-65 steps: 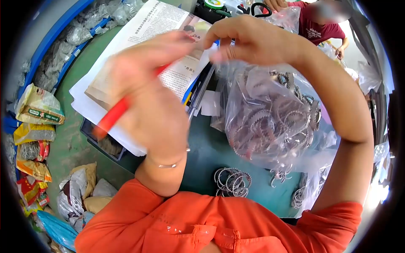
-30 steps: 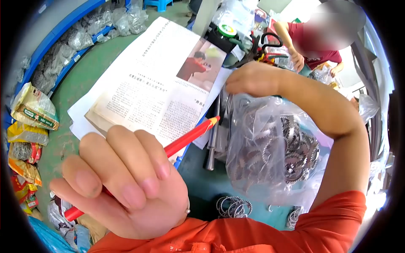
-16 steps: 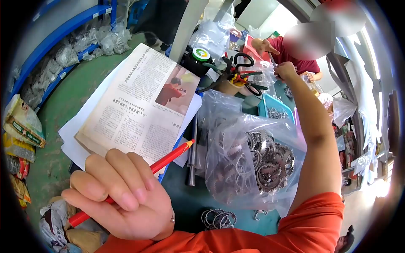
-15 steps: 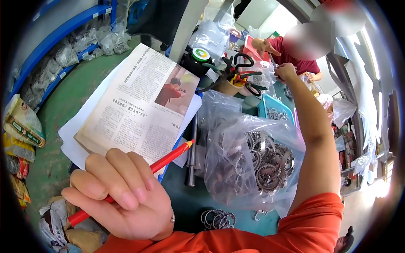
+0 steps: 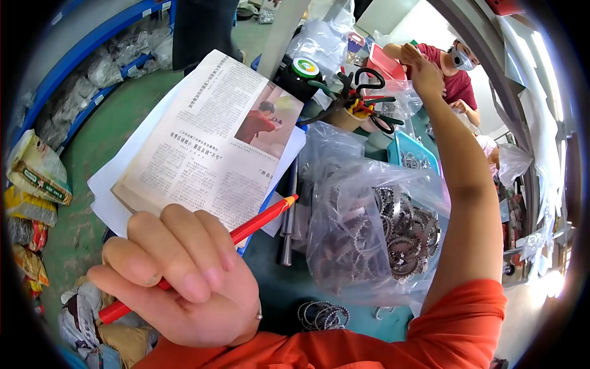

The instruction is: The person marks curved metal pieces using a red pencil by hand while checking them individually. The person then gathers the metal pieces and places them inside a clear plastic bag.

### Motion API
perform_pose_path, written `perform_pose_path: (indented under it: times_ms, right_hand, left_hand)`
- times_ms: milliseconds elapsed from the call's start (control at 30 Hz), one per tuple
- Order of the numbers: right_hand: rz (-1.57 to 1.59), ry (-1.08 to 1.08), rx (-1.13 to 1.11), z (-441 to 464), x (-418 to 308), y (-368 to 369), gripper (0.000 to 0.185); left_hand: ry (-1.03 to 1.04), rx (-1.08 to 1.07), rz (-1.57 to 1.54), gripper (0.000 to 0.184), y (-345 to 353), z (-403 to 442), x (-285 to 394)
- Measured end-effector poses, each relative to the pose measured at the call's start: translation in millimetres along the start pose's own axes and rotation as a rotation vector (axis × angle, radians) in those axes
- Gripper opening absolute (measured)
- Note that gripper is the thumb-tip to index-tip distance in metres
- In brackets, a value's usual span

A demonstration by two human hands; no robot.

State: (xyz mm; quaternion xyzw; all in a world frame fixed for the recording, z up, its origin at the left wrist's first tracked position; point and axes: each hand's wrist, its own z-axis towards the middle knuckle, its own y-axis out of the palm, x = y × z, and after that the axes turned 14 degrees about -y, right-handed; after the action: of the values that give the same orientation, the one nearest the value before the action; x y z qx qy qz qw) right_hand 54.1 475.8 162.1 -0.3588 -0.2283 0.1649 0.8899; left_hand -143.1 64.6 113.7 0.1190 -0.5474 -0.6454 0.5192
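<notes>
My left hand (image 5: 190, 277) is closed around a red pencil (image 5: 264, 219), its coloured tip pointing up and right. Beyond that hand lies a printed newspaper page (image 5: 178, 135) on white sheets. My right arm stretches far across the table. At its end, my right hand (image 5: 425, 72) meets or overlaps a co-worker's hand (image 5: 399, 53); its fingers are hidden, and I cannot make out anything in it. Below my right forearm lies a clear plastic bag (image 5: 344, 246) with many toothed metal rings (image 5: 402, 237). More thin rings (image 5: 322, 315) lie near my body.
A tub of pliers and scissors (image 5: 362, 107) stands mid-table beside a black jar with a green-and-white lid (image 5: 305, 67). Behind the bag is a turquoise basket (image 5: 396, 150) of metal parts. A red tray (image 5: 384, 64) is farther back. Blue shelves (image 5: 86, 111) line the left side.
My right hand has moved slightly up against the co-worker's hand; the thin object seen between them earlier is out of sight. The view has shifted a little. My left hand keeps the pencil.
</notes>
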Motion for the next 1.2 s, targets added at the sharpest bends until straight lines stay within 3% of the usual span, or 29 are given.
perform_pose_path:
  times_ms: [33,100,167,233,300,367,433,500,567,667,900,1100,1167,1200]
  right_hand:
    - [0.139,-0.146,0.092,13.1,-1.6,11.3,0.022]
    - [0.260,-0.166,0.001,28.6,-45.0,2.6,0.021]
    - [0.387,-0.224,-0.145,43.4,-82.4,-1.3,0.023]
    - [0.566,-0.411,-0.393,56.0,-105.1,16.6,0.023]
    - [0.389,-0.658,-0.587,46.3,-146.6,-10.1,0.016]
    - [0.350,-0.769,-0.796,48.9,-159.4,9.5,0.014]
    - [0.112,-0.787,-0.754,45.9,-161.9,56.6,0.011]
    - [0.045,-0.665,-0.978,46.7,-177.0,47.6,0.011]
    - [0.032,-0.679,-0.960,46.4,-174.3,57.3,0.027]
    - [0.084,-0.642,-0.992,45.3,-176.2,46.7,0.028]
    - [0.060,-0.711,-0.809,34.8,-179.9,32.8,0.032]
    - [0.157,-0.684,-0.966,44.8,-177.5,46.8,0.045]
    - [0.168,-0.724,-0.983,48.9,-176.6,50.3,0.050]
    - [0.203,-0.627,-1.051,49.1,-179.6,41.6,0.048]
  left_hand:
    - [-0.001,-0.003,0.003,0.032,-0.5,-0.2,-1.1]
    - [0.000,-0.010,0.015,0.032,-0.8,-0.6,-1.4]
    - [0.010,-0.009,0.029,0.033,-0.7,-0.3,-0.5]
    - [0.025,-0.015,0.051,0.033,-0.9,-0.3,-0.8]
    - [0.012,0.030,0.040,0.034,1.1,-1.8,-2.3]
    - [0.022,0.015,0.045,0.034,2.5,-3.2,-1.6]
    - [0.066,0.009,0.037,0.034,1.8,-3.2,1.6]
    - [0.092,0.035,0.023,0.035,4.0,-1.2,3.8]
    - [0.067,0.077,-0.024,0.037,5.4,0.1,4.3]
    - [0.057,0.084,-0.020,0.039,1.5,1.9,1.4]
    - [0.053,0.131,0.018,0.042,5.0,-3.9,4.6]
    - [0.019,0.141,0.041,0.043,4.2,-7.7,0.6]
    - [0.040,0.009,-0.056,0.033,-4.4,-7.9,-1.2]
    - [0.033,0.018,-0.050,0.033,-4.8,-8.6,-1.9]
